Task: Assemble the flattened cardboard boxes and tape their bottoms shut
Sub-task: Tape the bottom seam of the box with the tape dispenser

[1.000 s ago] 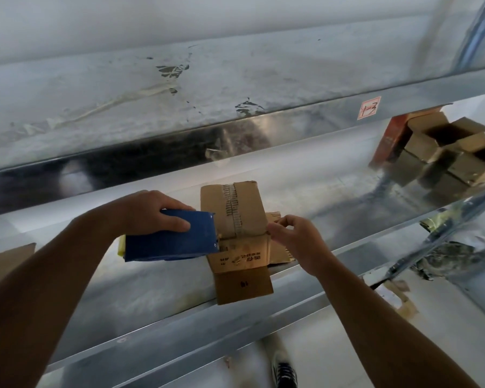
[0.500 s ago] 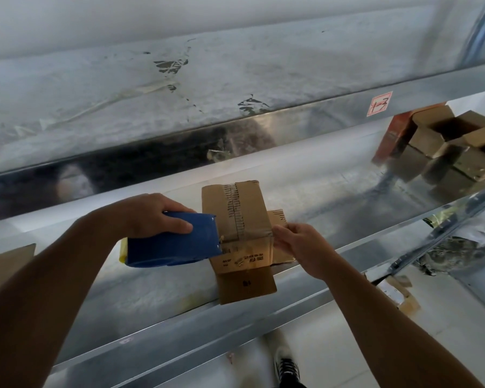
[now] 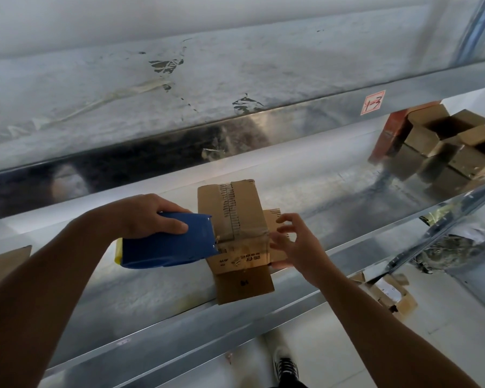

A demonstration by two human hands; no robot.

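Right hand (image 3: 294, 245) has opened beside the box (image 3: 230, 208); left hand (image 3: 149, 217) grips dispenser (image 3: 165, 247).

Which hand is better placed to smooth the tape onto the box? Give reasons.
Probably the right hand: its open fingers are at the right edge of the box. The left hand grips the tape dispenser.

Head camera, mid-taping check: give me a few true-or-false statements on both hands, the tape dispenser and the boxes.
1. The left hand grips the blue tape dispenser. True.
2. The dispenser's front end meets the left side of the cardboard box. True.
3. The right hand holds a roll of tape. False: its fingers are spread at the box's right side, with no roll in it.
4. The boxes at far right are closed on top. False: their top flaps stand open.
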